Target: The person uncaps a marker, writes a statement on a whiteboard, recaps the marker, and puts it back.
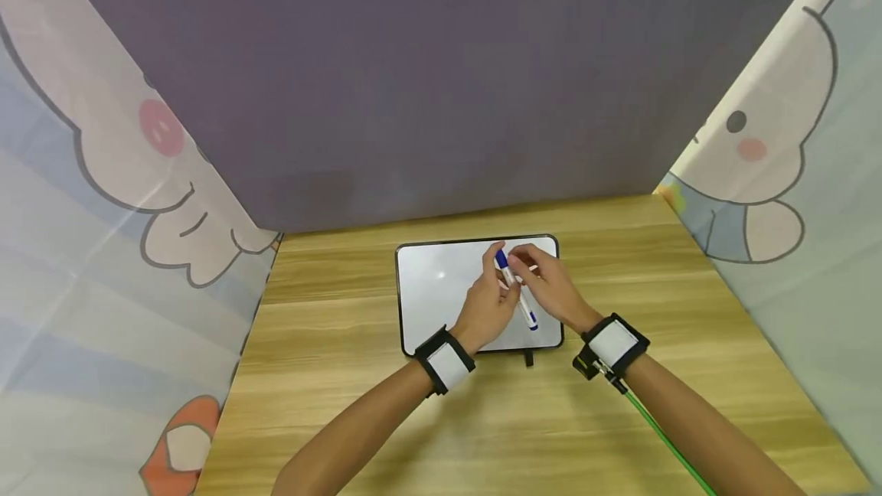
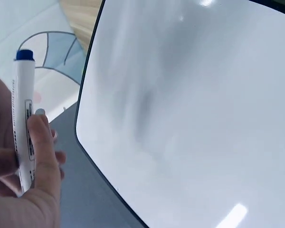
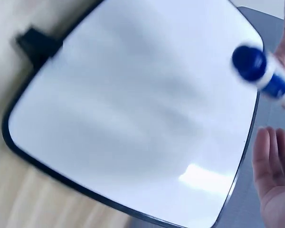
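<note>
A white marker (image 1: 525, 307) with a blue cap (image 1: 501, 259) is held at a slant over the whiteboard (image 1: 434, 289). My left hand (image 1: 485, 308) grips its barrel, the thumb on the near side and a finger up by the cap. In the left wrist view the marker (image 2: 23, 104) stands nearly upright between the fingers. Close beside the cap is my right hand (image 1: 551, 287), its fingers loosely bent. The right wrist view shows this right hand (image 3: 278, 166) with extended fingers, apart from the marker's blurred blue end (image 3: 249, 63).
The black-framed whiteboard lies on a wood-grain table (image 1: 331, 373). A small black tab (image 1: 528, 358) sticks out from its near edge. A grey panel (image 1: 441, 98) rises behind, and printed cartoon curtains (image 1: 103, 289) hang at both sides. A green cable (image 1: 668, 442) runs along the right forearm.
</note>
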A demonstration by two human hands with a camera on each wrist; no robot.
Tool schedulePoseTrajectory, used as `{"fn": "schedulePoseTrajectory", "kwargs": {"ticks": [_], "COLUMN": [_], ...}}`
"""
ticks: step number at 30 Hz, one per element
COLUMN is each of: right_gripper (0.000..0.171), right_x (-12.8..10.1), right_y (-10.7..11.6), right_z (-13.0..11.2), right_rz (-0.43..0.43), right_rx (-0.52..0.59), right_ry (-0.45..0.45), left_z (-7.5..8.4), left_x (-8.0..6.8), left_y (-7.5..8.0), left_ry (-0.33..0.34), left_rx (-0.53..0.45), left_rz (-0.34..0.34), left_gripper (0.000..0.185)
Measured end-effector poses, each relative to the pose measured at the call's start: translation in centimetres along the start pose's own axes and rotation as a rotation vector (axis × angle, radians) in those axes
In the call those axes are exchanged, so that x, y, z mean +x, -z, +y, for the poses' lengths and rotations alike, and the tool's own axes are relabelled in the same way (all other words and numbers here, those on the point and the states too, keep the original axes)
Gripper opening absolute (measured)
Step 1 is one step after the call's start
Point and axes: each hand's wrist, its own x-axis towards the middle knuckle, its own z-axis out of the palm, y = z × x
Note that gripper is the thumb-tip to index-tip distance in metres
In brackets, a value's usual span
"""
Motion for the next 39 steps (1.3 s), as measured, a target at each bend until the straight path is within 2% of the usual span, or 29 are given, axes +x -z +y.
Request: {"fn": "schedulePoseTrajectory", "kwargs": {"ticks": [4,9,12,17,23,29,33,36,39], "right_gripper": [0.028,0.025,0.023,0.018,0.016,0.012,0.012,0.013,0.013], "right_x": [0.4,0.7,0.6,0.7,0.9,1.1,1.3,1.4,1.5], "right_y": [-0.3,-0.2,0.4,1.2,1.4,1.4,1.5,1.7,1.8], "right_z": [0.3,0.8,0.8,1.1,1.6,2.0,2.1,1.9,1.6], "right_rz": [-0.022,-0.048,-0.084,-0.149,-0.18,-0.123,-0.115,-0.126,-0.139], "right_rx": [-0.101,-0.139,-0.167,-0.224,-0.298,-0.371,-0.411,-0.437,-0.478], "right_ry": [0.073,0.137,0.159,0.183,0.24,0.315,0.361,0.402,0.468], "left_z": [-0.2,-0.5,-0.5,-0.4,-0.5,-0.7,-1.0,-1.3,-1.5], "left_x": [0.2,0.9,0.8,0.7,0.6,0.7,0.8,0.6,0.5], "left_y": [-1.1,-1.8,-1.9,-1.6,-1.2,-0.6,-0.1,0.2,0.5], "left_ry": [0.035,0.041,0.028,-0.011,-0.014,0.027,0.054,0.045,0.01], "left_rx": [-0.093,-0.153,-0.161,-0.1,-0.028,-0.017,-0.01,0.018,0.086], "left_rz": [0.048,0.116,0.1,0.03,0.002,0.01,0.02,0.024,0.025], "left_gripper": [0.073,0.075,0.076,0.077,0.071,0.064,0.057,0.048,0.036]}}
